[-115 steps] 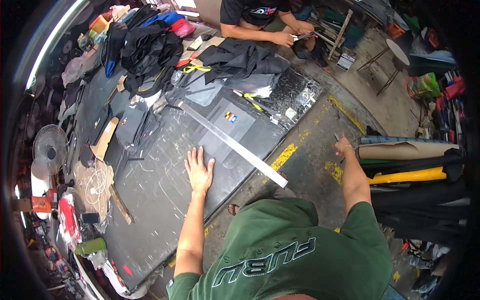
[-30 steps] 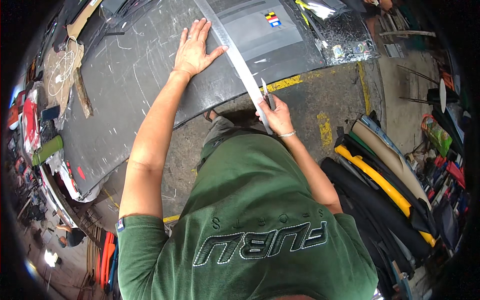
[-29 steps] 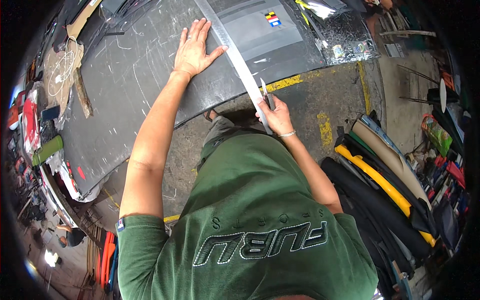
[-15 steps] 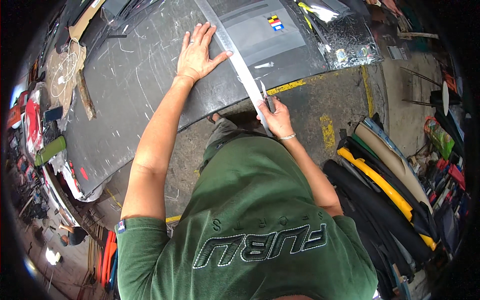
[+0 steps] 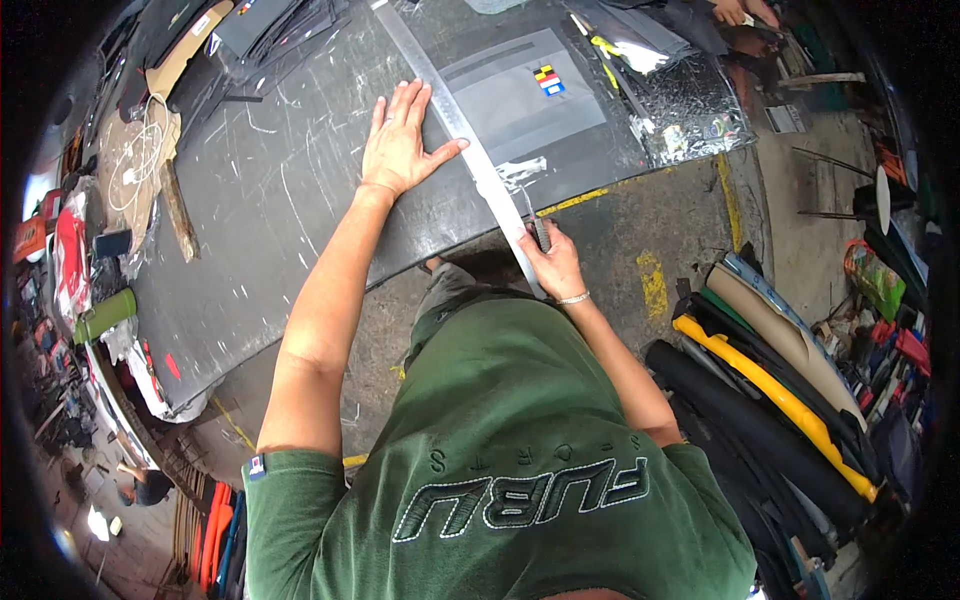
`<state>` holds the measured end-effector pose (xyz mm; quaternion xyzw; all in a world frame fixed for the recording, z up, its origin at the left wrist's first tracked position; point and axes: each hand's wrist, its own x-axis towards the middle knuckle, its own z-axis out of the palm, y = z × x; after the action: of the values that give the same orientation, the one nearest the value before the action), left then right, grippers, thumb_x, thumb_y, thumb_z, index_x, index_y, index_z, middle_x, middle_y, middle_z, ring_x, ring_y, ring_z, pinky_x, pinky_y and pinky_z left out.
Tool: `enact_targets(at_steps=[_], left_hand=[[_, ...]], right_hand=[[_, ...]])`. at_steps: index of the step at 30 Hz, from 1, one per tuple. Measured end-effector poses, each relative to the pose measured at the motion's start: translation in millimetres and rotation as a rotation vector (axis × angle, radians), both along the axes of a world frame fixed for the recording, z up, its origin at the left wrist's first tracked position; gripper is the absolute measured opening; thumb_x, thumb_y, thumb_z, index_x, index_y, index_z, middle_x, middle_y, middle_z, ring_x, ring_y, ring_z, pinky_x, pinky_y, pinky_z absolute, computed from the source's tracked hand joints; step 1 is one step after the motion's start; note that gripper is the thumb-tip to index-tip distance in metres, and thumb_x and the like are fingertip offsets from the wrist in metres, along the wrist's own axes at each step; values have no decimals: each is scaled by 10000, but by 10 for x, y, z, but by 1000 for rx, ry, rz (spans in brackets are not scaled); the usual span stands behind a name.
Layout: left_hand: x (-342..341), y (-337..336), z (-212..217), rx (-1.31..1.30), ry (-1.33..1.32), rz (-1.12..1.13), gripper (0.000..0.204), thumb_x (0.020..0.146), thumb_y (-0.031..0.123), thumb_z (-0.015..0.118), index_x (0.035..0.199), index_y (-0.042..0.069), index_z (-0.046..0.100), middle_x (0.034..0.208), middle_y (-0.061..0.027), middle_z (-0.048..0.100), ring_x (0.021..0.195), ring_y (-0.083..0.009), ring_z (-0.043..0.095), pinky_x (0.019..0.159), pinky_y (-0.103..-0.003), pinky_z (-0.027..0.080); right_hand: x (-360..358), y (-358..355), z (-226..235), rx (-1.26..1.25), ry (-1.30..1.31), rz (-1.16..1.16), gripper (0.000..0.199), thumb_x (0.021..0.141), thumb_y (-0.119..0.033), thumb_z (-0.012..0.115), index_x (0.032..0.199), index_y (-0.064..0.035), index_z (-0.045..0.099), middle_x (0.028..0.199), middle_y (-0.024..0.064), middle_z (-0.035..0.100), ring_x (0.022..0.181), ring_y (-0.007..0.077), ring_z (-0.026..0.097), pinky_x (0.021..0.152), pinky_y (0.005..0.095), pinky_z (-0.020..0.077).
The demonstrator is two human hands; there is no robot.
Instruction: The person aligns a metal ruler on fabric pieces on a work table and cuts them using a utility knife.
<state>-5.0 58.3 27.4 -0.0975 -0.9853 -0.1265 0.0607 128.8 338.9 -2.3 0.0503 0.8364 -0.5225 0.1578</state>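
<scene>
A long metal ruler (image 5: 462, 130) lies slantwise on the dark, scratched tabletop, its near end reaching out past the table edge. My left hand (image 5: 400, 148) rests flat on the table beside it, fingers spread, with the thumb on the ruler's left edge. Closed at the table's near edge, my right hand (image 5: 552, 262) grips the ruler's near end and also a knife (image 5: 543, 233) with a dark handle and thin upward-pointing blade. To the right of the ruler lies a grey sheet (image 5: 550, 110) bearing a small multicoloured patch (image 5: 548, 80).
Dark sheets (image 5: 270, 45) are heaped at the far left of the table, near a brown board (image 5: 135, 165) with a white cord. A clear plastic sheet (image 5: 700, 120) covers the right corner. Rolls of material (image 5: 760, 360) lie at right. Another person's hands (image 5: 740, 12) show at top right.
The whole view has shifted, so the table and both hands sit slightly lower. Both hands keep their hold and pose along the ruler. Another person's hands now show at top right.
</scene>
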Motion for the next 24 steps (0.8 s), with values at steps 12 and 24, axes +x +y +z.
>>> enact_targets(at_steps=[12, 24], left_hand=[[105, 29, 103, 25, -78, 4, 1053, 833, 667, 678, 1571, 7, 322, 1644, -172, 323, 1554, -323, 242, 1283, -497, 118], [24, 56, 80, 28, -64, 8, 921, 900, 644, 622, 1551, 44, 369, 1646, -154, 318, 1552, -312, 242, 1276, -509, 132]], right_hand=[[-34, 47, 297, 149, 151, -66, 419, 895, -412, 731, 1059, -34, 655, 960, 207, 723, 904, 394, 709, 791, 462, 555], [-906, -9, 486, 208, 568, -21, 456, 857, -202, 772, 1273, -54, 662, 1096, 148, 572, 1029, 335, 608, 901, 416, 522]])
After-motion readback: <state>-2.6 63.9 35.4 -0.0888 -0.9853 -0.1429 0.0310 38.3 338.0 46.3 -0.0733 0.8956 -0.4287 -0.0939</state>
